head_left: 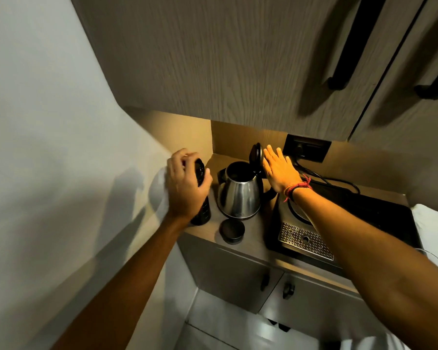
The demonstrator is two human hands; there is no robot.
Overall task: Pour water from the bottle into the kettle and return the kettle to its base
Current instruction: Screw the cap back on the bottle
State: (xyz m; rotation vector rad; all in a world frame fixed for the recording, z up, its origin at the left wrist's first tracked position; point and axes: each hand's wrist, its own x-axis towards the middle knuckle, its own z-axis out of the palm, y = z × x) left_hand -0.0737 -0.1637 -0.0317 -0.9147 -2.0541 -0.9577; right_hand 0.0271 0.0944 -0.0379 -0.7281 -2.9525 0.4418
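no readable text or labels, small mark low on the kettle [240,192] (too blurred to read)

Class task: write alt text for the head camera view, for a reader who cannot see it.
A person's left hand grips a dark bottle beside a steel kettle standing on a counter with its lid flipped up. The right hand, open and flat, is next to the raised lid. A black cap lies in front of the kettle.
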